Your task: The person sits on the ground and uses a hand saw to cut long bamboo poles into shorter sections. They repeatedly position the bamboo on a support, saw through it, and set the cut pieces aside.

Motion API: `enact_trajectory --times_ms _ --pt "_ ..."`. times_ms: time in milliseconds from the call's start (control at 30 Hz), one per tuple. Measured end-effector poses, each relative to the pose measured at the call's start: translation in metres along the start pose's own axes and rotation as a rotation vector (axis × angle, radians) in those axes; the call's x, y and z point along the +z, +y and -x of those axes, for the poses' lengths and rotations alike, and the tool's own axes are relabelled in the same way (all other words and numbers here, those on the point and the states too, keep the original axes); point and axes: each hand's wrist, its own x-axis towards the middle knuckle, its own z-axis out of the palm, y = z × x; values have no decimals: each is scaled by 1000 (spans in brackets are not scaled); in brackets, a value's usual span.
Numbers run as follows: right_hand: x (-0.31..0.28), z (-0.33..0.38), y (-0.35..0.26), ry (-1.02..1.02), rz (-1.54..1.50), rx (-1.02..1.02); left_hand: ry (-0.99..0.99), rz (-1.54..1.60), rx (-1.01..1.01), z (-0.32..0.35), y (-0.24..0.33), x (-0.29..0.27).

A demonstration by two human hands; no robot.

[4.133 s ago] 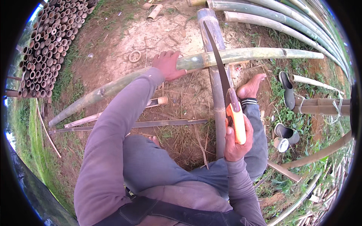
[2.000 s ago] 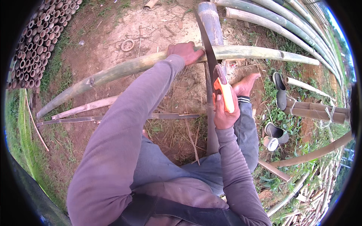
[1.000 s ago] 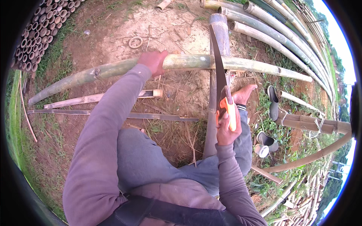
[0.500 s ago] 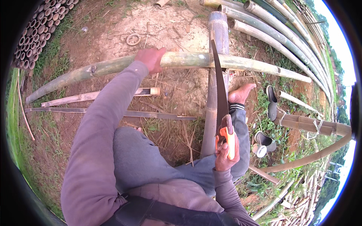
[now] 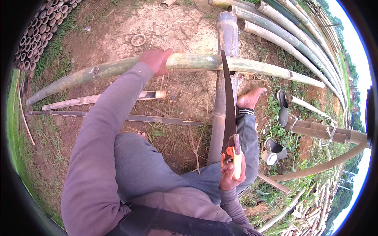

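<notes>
A long green-tan bamboo pole (image 5: 193, 61) lies crosswise in front of me, over an upright-looking thicker bamboo post (image 5: 227, 35). My left hand (image 5: 155, 62) is wrapped over the pole, left of where the two cross. In my right hand (image 5: 232, 173) is a handsaw (image 5: 230, 106), gripped by its orange and brown handle. Its dark curved blade points away from me, and the tip reaches the pole at the crossing. Whether the teeth touch the pole I cannot tell. My bare foot (image 5: 250, 98) rests beside the post.
Split bamboo pieces (image 5: 157, 119) lie on the ground at left. Long bamboo poles (image 5: 283, 39) are stacked at the far right, cut bamboo ends (image 5: 41, 29) at the far left. Dark shoes (image 5: 282, 108), a white cup (image 5: 269, 157) and a tied bamboo frame (image 5: 319, 129) are at right.
My right hand has drawn the saw back toward me and slightly left, so its tip sits lower against the pole. My left hand keeps its grip on the pole.
</notes>
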Motion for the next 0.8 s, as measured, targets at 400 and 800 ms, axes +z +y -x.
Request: enact_trajectory --times_ms 400,800 --pt "47 -95 10 -30 72 -11 1 25 -4 1 2 -14" --pt "108 -197 10 2 211 -167 -36 -3 -10 3 1 -16"
